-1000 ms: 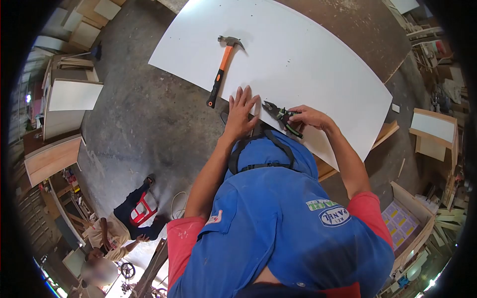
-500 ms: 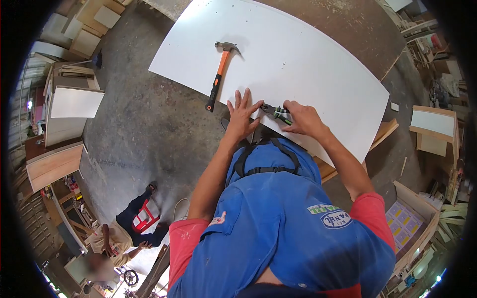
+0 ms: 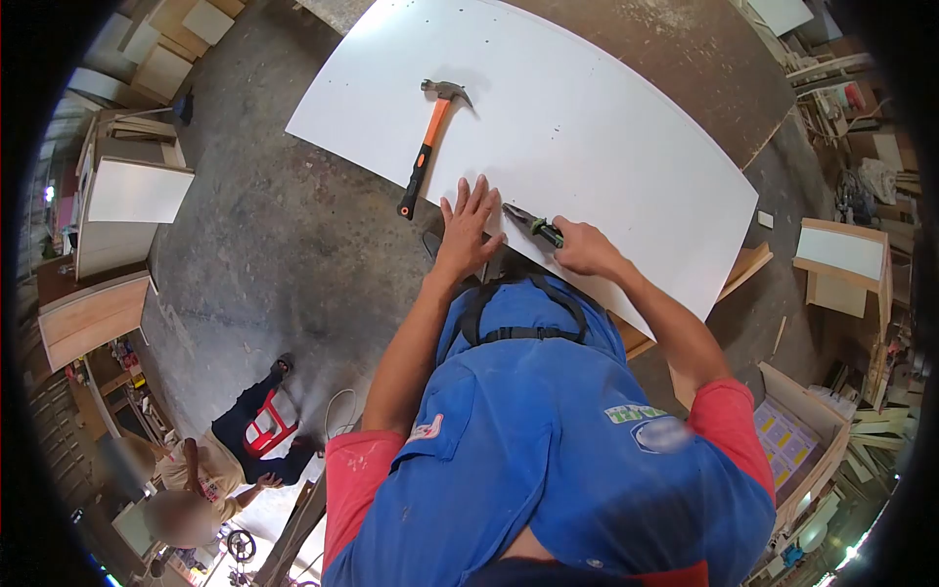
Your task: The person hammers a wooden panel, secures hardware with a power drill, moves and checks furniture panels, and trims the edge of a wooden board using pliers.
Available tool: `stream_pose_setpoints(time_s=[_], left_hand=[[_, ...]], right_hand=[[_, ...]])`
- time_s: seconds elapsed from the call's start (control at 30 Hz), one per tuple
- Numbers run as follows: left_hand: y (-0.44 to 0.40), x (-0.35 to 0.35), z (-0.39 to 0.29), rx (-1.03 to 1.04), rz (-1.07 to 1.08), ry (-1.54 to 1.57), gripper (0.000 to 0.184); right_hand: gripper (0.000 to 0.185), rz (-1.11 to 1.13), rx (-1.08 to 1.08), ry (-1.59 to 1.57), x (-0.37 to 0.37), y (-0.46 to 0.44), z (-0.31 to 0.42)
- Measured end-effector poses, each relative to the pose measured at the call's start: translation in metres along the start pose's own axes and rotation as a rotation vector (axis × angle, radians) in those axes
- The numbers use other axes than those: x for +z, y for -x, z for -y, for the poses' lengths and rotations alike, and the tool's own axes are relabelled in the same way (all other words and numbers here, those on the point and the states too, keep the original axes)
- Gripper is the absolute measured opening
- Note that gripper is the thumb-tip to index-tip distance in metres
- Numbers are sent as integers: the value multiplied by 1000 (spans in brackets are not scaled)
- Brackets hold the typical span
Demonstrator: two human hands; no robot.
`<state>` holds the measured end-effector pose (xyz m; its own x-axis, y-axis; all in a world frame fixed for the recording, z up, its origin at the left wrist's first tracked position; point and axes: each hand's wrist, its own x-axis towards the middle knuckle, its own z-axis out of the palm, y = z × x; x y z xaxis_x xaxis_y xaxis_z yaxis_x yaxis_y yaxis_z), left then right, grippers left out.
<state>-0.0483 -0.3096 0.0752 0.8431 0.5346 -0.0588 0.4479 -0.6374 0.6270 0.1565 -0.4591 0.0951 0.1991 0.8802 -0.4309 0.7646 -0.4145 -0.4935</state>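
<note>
My left hand (image 3: 468, 230) lies flat with spread fingers on the near edge of a white panel (image 3: 606, 176). Pliers with green and black handles (image 3: 537, 228) are gripped in my right hand (image 3: 585, 248). Their jaws point left and rest near the panel's edge, just right of my left fingers. Whether the jaws hold anything is too small to tell. A claw hammer with an orange and black handle (image 3: 427, 147) lies on the panel, beyond my left hand, its head pointing away from me.
A brown board (image 3: 719, 83) lies beyond the panel. A person (image 3: 210, 460) sits on a red stool (image 3: 271, 427) at the lower left. Wooden cabinets (image 3: 137, 191) stand at the left, and an open box (image 3: 782, 440) is at the lower right.
My right hand first closed round the handles and moved toward my left hand, then drew slightly back. My left fingertips no longer touch the plier jaws. The view has shifted slightly.
</note>
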Motion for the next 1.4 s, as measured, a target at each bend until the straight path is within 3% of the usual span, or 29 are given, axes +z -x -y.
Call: stream_pose_setpoints(time_s=[0.07,0.13,0.47,0.53,0.57,0.67,0.73,0.77,0.83,0.87,0.97,1.2,1.33,1.4], left_hand=[[0,-1,0,-4,2,14,83],[1,-2,-1,-17,20,20,82],[-2,2,3,-15,-8,-34,83],[0,4,6,-13,-8,-17,85],[-4,3,8,-19,-29,-20,85],[0,8,8,-30,-9,26,85],[3,8,8,-38,-8,27,84],[1,6,7,-29,-3,24,83],[3,4,5,-27,2,47,83],[3,2,5,-21,-2,65,82],[3,2,3,-31,-5,45,84],[2,2,2,-31,-9,43,84],[2,4,2,-26,-27,44,83],[3,4,2,-32,-34,52,83]], right_hand=[[24,41,-37,-141,-15,-6,4],[15,495,274,-590,-38,-8,8],[11,738,303,-907,-40,-18,-10],[14,1185,505,-1759,-23,-17,-21],[16,1244,477,-1849,-17,-17,-24],[16,1233,435,-1709,-27,-30,-29],[21,930,430,-1138,-36,-31,-28],[21,934,431,-1136,-40,-27,-17],[26,85,-13,137,-37,-7,17],[31,79,38,215,-50,4,44],[31,-85,18,219,-17,16,34],[36,-147,80,570,8,9,39],[29,-9,2,504,-15,1,28],[24,665,271,-745,-25,-15,0]])
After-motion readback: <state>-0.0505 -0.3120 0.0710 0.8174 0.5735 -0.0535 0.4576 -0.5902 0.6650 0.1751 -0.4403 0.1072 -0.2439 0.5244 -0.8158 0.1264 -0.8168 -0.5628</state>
